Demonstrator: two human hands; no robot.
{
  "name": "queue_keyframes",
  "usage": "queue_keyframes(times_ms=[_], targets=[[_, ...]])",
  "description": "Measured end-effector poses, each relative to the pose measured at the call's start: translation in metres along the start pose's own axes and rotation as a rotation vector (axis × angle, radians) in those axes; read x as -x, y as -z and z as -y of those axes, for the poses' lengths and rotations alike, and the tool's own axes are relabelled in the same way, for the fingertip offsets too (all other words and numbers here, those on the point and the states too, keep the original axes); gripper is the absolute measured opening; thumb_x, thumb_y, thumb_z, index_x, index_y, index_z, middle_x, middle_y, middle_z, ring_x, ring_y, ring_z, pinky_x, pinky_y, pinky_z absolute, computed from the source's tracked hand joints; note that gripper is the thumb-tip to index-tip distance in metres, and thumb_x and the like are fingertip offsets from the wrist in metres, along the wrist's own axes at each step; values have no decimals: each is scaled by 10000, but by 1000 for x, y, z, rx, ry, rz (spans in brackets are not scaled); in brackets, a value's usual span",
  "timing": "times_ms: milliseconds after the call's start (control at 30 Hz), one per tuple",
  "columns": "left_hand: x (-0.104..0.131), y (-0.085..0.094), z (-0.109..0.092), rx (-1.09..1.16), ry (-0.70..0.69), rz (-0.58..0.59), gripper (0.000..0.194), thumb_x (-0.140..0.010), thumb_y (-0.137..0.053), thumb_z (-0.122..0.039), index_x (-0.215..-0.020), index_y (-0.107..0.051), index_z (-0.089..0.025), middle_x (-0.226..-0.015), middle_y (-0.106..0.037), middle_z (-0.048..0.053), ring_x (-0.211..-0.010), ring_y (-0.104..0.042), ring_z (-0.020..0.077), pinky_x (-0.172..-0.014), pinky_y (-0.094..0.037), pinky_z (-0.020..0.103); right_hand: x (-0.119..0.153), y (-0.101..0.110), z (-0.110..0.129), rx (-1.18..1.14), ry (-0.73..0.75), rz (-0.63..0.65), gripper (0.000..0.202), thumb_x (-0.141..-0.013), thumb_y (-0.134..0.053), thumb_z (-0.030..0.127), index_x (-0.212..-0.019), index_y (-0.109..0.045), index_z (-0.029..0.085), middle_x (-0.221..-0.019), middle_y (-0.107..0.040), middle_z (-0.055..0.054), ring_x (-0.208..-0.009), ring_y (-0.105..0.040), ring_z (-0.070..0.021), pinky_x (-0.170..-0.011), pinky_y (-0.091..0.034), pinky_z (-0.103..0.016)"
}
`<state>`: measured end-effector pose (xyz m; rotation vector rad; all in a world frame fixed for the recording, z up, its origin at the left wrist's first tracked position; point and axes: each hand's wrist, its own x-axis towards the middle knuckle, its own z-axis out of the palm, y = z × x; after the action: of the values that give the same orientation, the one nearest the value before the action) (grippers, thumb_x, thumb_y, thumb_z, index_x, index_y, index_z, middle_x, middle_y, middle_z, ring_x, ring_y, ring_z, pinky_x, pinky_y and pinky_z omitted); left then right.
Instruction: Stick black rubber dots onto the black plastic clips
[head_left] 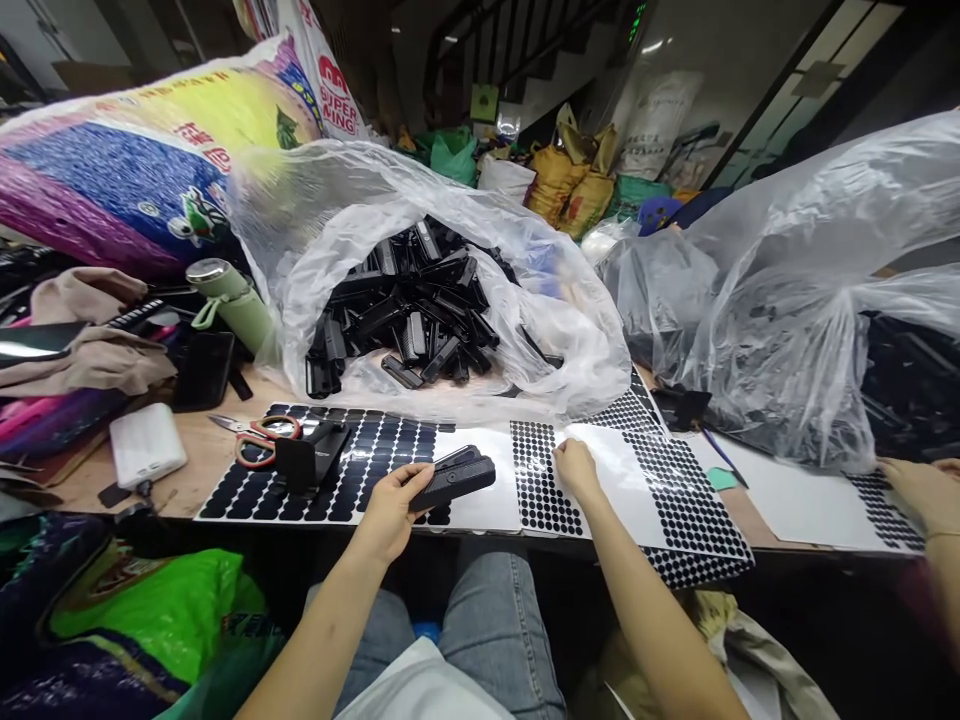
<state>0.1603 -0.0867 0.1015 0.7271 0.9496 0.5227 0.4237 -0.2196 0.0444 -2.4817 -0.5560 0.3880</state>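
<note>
My left hand (390,515) holds a black plastic part (457,480) between thumb and fingers, above the front edge of the table. To its right, my right hand (577,468) is at a sheet of small round black stickers (541,460), with thumb and fingertips pressed together; anything between them is too small to make out. A sheet of larger black stickers (251,495) lies to the left. Behind the hands, an open clear plastic bag (592,350) holds a heap of black parts (420,300).
Scissors (259,435) and a black stand (307,462) lie at the left, near a white power bank (148,447), a phone (204,370) and a green bottle (232,305). Another person's hand (915,492) is at the far right, beside a big plastic bag (810,370).
</note>
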Motion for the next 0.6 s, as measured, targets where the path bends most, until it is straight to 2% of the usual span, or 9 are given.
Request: queue_keyframes(times_ms=[167,333,467,533,600], targets=[[5,-10,-3,12,-18,8,273,-538,-786,-240,-726,-624,-127,-670,-638,8,-583,-594,105,-522,-482,208,-1,-8,-3,30,-9,20,99,-769,-478,201,-676,-473,167,-858,-552,-126,-755,-517,-207,-636,-323,-295],[9,-13,-7,27,-39,-6,279,-513,-794,-222,-709,-619,-129,-663,-636,8,-590,-592,109,-516,-472,204,7,5,9,-5,-4,49,95,-776,-461,204,-701,-495,157,-843,-562,-124,-784,-525,-220,-657,-338,-298],[12,-15,-7,-5,-33,13,283,-503,-795,-228,-702,-621,-127,-643,-626,6,-554,-581,108,-511,-461,218,49,17,43,-126,82,140,196,-829,-413,342,-790,-525,187,-761,-572,-44,-712,-529,-179,-624,-377,-270],[13,-18,-6,-31,-39,16,287,-496,-796,-237,-697,-624,-125,-639,-621,4,-546,-577,107,-517,-460,228,79,18,67,-278,213,246,220,-825,-421,395,-810,-526,203,-754,-564,-20,-685,-517,-164,-614,-389,-264],[15,-22,-5,-47,-44,20,294,-495,-795,-254,-700,-627,-125,-641,-620,4,-554,-580,113,-521,-460,233,105,14,88,-407,369,293,175,-812,-455,364,-774,-514,204,-822,-551,-24,-733,-508,-160,-663,-398,-274]])
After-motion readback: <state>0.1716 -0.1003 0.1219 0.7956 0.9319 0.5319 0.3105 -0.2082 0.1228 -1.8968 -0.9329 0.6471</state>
